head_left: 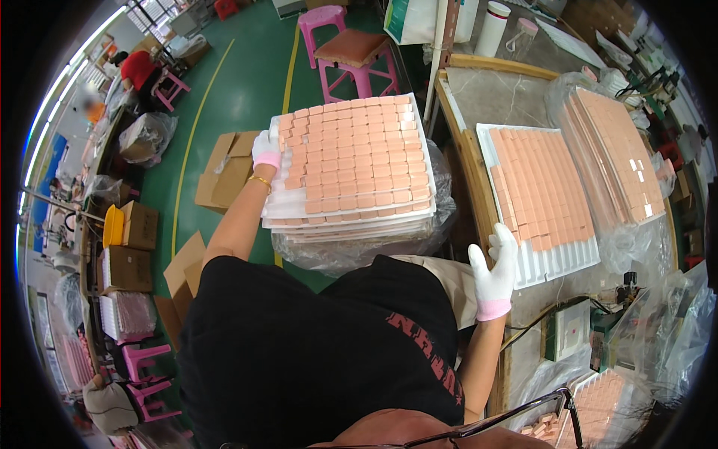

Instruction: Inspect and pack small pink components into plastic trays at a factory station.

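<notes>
The work in hand centres on white trays of peach-pink blocks, and it looks well advanced — though judged from one view only. On the left, the uppermost tray (287, 202) of a tray stack (351, 233) carries close-set rows of blocks (359, 153); bare white shows at its near left corner and in small gaps along its left side. More loaded trays lie beneath it. To the right, on the workbench (486, 93), a grooved tray (550, 267) is mostly covered by blocks, but its near strip is bare, so that part seems left to fill.

The left hand (266, 147), gloved in white, is at the left edge of the uppermost tray; I cannot tell whether its fingers are clamped on the rim. The right hand (496, 266), also gloved, is beside the near left part of the grooved tray, thumb and fingers spread apart — nothing held.

As for writing, red lettering (426, 352) runs across the wearer's black shirt (299, 337). Small white patches (637, 170) sit on the leaning panels (609, 161) at the right, with no print legible. Marks on the cardboard box (140, 224) at far left are too small to read.
</notes>
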{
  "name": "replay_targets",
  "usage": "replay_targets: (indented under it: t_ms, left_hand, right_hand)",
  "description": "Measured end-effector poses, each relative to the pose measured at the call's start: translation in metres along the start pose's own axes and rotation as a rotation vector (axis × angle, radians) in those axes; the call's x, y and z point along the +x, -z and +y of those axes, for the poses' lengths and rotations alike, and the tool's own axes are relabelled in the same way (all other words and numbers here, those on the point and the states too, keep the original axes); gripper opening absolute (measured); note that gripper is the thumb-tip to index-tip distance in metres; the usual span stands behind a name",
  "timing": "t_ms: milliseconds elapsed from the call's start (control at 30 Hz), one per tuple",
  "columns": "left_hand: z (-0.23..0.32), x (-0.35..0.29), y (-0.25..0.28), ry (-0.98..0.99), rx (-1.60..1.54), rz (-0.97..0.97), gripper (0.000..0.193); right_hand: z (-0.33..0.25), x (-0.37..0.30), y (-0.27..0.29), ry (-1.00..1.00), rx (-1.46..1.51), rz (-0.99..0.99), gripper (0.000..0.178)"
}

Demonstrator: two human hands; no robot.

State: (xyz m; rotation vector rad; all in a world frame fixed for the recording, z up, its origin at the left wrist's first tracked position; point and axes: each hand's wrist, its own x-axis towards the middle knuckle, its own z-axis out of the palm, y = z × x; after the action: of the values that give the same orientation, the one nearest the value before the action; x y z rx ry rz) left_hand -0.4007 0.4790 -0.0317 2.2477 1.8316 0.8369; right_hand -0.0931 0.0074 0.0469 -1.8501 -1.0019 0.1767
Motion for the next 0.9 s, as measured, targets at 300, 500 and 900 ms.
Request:
replay_targets:
  t_ms: [300, 500, 900]
  left_hand:
    - [0.011, -0.008, 0.004, 0.015, 0.117, 0.005, 0.050]
    - [0.007, -0.018, -0.014, 0.247, -0.829, 0.169, 0.056]
    - [0.033, -0.006, -0.019, -0.304, 0.404, 0.317, 0.036]
  right_hand:
    - [0.003, -0.009, 0.000, -0.077, 0.060, 0.022, 0.059]
    - [0.002, -0.011, -0.001, -0.118, 0.061, 0.012, 0.057]
    - [0.003, -0.022, 0.019, -0.070, -0.031, 0.111, 0.053]
